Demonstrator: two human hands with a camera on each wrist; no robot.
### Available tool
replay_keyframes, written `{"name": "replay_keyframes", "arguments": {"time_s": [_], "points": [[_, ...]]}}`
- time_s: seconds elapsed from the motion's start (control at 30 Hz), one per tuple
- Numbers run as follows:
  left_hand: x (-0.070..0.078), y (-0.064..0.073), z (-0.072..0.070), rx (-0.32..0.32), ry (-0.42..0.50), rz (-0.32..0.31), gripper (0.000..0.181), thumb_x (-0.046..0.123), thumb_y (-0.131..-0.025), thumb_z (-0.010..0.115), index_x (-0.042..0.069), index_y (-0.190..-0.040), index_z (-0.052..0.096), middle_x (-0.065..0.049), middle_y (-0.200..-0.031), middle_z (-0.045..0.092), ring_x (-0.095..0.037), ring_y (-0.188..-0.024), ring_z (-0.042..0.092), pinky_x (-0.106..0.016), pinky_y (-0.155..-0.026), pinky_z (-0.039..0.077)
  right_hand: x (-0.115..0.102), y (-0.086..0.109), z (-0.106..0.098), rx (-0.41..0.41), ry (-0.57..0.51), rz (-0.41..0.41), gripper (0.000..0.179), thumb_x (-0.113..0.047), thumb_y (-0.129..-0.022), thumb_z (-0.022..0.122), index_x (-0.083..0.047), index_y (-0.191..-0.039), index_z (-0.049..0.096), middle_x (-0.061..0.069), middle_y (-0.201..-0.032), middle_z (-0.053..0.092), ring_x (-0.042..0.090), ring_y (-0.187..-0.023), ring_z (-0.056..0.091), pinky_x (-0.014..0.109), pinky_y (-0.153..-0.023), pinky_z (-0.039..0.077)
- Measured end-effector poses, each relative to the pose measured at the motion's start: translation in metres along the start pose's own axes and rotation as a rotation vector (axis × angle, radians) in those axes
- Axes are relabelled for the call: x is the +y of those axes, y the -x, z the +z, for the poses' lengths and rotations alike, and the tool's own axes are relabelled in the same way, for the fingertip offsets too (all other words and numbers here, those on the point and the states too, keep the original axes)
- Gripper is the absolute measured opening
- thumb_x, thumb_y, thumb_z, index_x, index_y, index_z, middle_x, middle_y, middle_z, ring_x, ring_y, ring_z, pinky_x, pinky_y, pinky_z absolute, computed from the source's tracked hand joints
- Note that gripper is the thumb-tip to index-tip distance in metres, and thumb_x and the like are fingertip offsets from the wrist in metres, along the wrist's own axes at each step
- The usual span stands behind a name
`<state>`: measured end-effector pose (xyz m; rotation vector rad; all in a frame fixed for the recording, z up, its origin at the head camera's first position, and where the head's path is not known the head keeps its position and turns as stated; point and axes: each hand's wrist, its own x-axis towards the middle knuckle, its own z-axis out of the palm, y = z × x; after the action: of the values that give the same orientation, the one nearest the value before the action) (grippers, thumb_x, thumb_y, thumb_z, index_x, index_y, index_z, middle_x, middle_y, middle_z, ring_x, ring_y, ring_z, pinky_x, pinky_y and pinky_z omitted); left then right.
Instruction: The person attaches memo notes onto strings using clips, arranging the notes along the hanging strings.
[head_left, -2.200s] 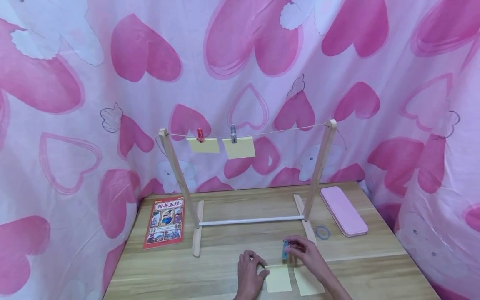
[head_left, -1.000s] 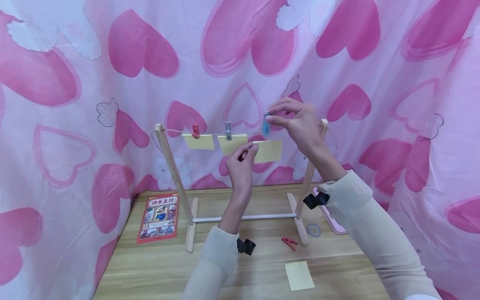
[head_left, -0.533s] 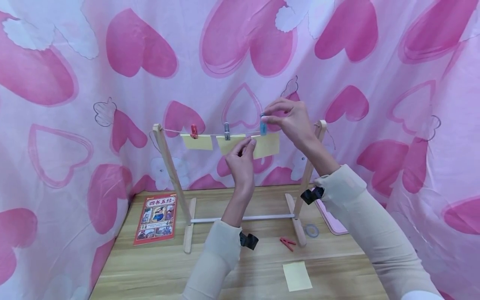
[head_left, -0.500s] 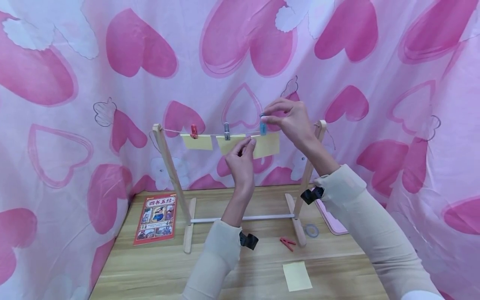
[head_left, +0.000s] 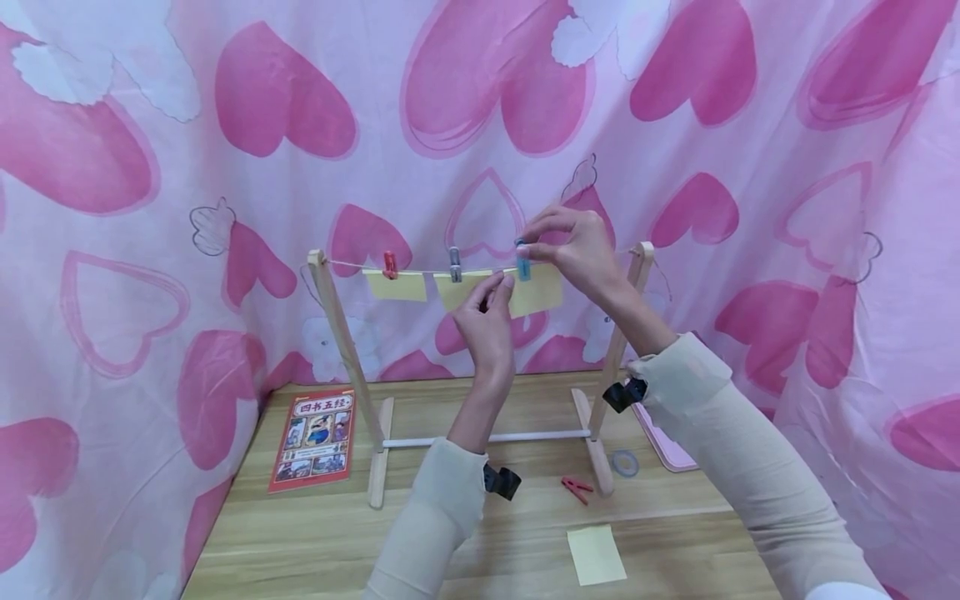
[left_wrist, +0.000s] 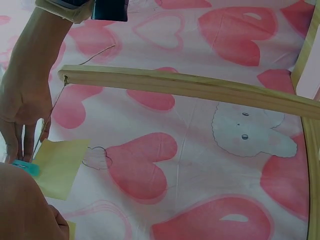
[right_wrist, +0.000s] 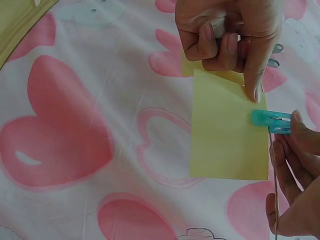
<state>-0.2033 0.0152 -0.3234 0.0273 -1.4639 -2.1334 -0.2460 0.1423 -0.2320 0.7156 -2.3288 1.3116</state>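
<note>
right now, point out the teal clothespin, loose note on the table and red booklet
Teal clothespin [right_wrist: 262,118], right wrist view, on its plastic body
Loose note [head_left: 597,555], head view, middle of its face
Red booklet [head_left: 312,440], head view, front cover

We hold both arms [head_left: 757,450] up in front of us, the beige sleeves [head_left: 423,517] ending short of bare wrists [head_left: 491,387]. Our left hand [head_left: 486,329] is the lower, its fingers [right_wrist: 227,52] curled in a pinch with the thumb; our right hand [head_left: 583,250] arches higher beside it, thumb and forefinger pinching too.

Open gap between hanging notes [head_left: 396,287] and white rod [head_left: 547,435], wooden posts [head_left: 348,350] either side, left forearm [head_left: 480,417] in front.
</note>
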Motion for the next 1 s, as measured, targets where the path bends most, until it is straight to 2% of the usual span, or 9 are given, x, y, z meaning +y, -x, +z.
{"name": "replay_keyframes", "arguments": {"time_s": [0.27,0.4,0.63,0.83,1.0], "points": [[-0.001,0.001,-0.001,0.009,0.002,0.015,0.019,0.008,-0.102,0.079,-0.003,-0.117,0.083,0.005,-0.078,0.050,-0.010,-0.076,0.047,-0.018,-0.065,0.039,0.004,0.003,-0.007,-0.031,-0.034,-0.015,0.022,-0.010,-0.094,0.085,-0.002,-0.115,0.084,0.015,-0.111,0.076,0.026,-0.117,0.065,0.053,-0.114,0.044],[-0.001,0.002,-0.002,0.007,-0.019,0.012,0.021,0.009,-0.102,0.078,-0.003,-0.120,0.082,0.005,-0.077,0.049,-0.010,-0.076,0.046,-0.019,-0.064,0.038,0.006,0.005,-0.008,-0.043,-0.040,-0.032,0.026,-0.012,-0.094,0.086,-0.003,-0.118,0.083,0.014,-0.113,0.076,0.024,-0.118,0.065,0.052,-0.113,0.044],[-0.009,0.010,-0.007,-0.019,-0.087,-0.042,0.027,0.016,-0.104,0.078,0.000,-0.127,0.080,0.004,-0.079,0.049,-0.011,-0.077,0.046,-0.019,-0.066,0.039,0.008,0.007,-0.010,-0.061,-0.009,-0.069,0.030,-0.014,-0.096,0.086,-0.002,-0.123,0.081,0.015,-0.117,0.075,0.026,-0.119,0.066,0.051,-0.112,0.045],[-0.021,0.015,-0.012,-0.055,-0.130,-0.112,0.025,0.020,-0.104,0.078,0.003,-0.122,0.082,0.003,-0.086,0.061,-0.011,-0.081,0.051,-0.020,-0.068,0.042,0.011,0.010,-0.012,-0.087,0.034,-0.110,0.031,-0.009,-0.095,0.086,0.000,-0.125,0.079,0.016,-0.120,0.074,0.032,-0.121,0.066,0.056,-0.116,0.045],[-0.025,0.016,-0.014,-0.054,-0.121,-0.123,0.025,0.019,-0.103,0.079,0.002,-0.121,0.082,0.001,-0.091,0.065,-0.011,-0.085,0.055,-0.022,-0.072,0.046,0.012,0.014,-0.013,-0.102,0.071,-0.124,0.035,-0.009,-0.095,0.086,0.001,-0.128,0.078,0.017,-0.124,0.074,0.034,-0.123,0.066,0.057,-0.115,0.046]]}}
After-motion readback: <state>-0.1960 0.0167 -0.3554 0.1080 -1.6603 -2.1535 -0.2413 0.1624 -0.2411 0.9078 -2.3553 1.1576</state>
